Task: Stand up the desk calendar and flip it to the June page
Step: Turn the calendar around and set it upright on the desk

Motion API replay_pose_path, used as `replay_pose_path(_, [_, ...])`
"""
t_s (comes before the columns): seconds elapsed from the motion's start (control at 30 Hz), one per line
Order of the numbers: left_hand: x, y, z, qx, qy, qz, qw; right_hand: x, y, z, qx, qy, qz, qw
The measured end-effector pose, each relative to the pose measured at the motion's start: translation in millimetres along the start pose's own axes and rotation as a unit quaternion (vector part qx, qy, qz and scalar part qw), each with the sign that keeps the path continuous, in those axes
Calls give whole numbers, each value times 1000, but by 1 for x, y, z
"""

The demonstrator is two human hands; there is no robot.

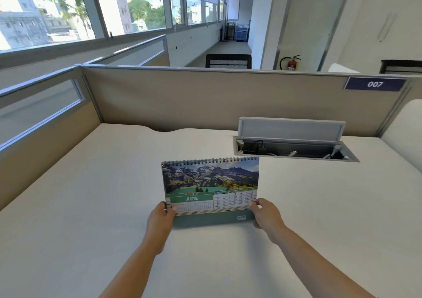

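Note:
The desk calendar [211, 184] stands upright on the white desk [91, 195], spiral binding on top. Its facing page shows a mountain lake photo and a green band reading JUNE with a date grid. My left hand [159, 220] grips the lower left corner of the calendar, thumb on the front. Holding the lower right corner is my right hand [267, 215], fingers pinched on the page edge and the green base.
An open cable box [294, 149] with a raised grey lid is sunk in the desk behind and right of the calendar. Beige partition walls [205, 101] close the desk at the back and left. A sign reading 007 [374, 84] hangs at the upper right.

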State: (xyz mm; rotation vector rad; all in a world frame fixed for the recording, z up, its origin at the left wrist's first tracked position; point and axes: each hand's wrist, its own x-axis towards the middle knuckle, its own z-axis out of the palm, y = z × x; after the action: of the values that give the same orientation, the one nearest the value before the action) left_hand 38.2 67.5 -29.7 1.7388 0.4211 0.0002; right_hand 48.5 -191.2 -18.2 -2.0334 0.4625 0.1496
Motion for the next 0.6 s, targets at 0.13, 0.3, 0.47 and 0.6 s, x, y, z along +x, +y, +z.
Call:
replay_pose_path(0.13, [24, 21, 3, -43, -10, -35, 998, 26, -25, -3, 11, -8, 14, 1000])
replay_pose_path(0.3, [75, 59, 7, -61, 6, -30, 998, 71, -71, -1, 22, -1, 3, 1000])
replay_pose_path(0.47, [139, 94, 7, -43, 31, -4, 999, 128, -116, 12, 62, 2, 1, 998])
replay_pose_path(0.6, [187, 100, 9, -23, 51, -4, 998, 171, -134, 34, 57, 13, 3, 998])
